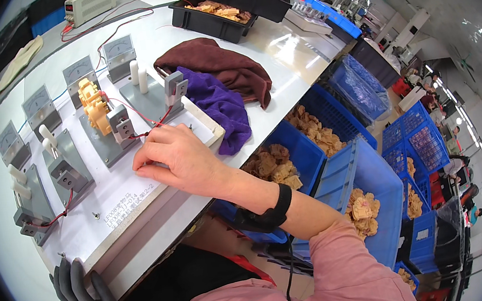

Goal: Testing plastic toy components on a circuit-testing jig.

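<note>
My right hand (173, 159) is bare and rests palm down on the white test board (120, 195), its fingers curled at the base of a grey clamp fixture (123, 126). That fixture holds a yellow plastic part (93, 105) with red wires running to it. My left hand (87, 295), in a dark grey glove, lies on the board's near left corner with its fingers spread on the edge. Three more grey fixtures sit on the board, each backed by a grey dial meter (119, 48).
A brown cloth (215, 63) and a purple cloth (221, 108) lie right of the board. Black trays (216, 21) with tan parts stand at the back. Blue bins (312, 142) of tan parts sit below the table's right edge. A power supply (90, 3) stands far back.
</note>
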### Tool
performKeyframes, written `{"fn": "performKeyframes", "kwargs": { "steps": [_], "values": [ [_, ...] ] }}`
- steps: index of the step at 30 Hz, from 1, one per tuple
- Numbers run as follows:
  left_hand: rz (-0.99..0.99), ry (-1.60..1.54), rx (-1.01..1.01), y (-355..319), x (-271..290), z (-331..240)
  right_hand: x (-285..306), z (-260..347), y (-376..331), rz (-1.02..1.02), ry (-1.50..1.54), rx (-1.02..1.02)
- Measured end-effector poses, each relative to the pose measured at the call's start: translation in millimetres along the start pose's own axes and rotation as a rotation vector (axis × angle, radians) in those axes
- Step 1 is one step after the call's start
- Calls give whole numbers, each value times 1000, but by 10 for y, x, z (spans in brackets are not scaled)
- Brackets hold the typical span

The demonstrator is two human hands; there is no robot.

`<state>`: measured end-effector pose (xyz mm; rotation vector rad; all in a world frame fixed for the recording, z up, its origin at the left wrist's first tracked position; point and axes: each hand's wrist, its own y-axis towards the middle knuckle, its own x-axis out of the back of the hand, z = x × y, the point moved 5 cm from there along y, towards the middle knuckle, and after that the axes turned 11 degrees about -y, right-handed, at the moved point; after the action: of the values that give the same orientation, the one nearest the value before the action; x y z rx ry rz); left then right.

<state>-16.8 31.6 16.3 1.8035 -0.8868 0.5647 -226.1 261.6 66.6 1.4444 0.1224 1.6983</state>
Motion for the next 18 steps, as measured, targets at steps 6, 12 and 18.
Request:
{"fn": "performKeyframes", "kwargs": {
  "steps": [6, 12, 18],
  "values": [
    [-5, 16, -7, 0, 7, -1, 14, 37, -11, -51, -37, 39],
    [-4, -1, 21, 13, -2, -36, 25, 29, -24, -59, -54, 35],
    [-4, 2, 2, 16, 4, -7, 21, 33, -10, -71, -54, 28]
  ]
}}
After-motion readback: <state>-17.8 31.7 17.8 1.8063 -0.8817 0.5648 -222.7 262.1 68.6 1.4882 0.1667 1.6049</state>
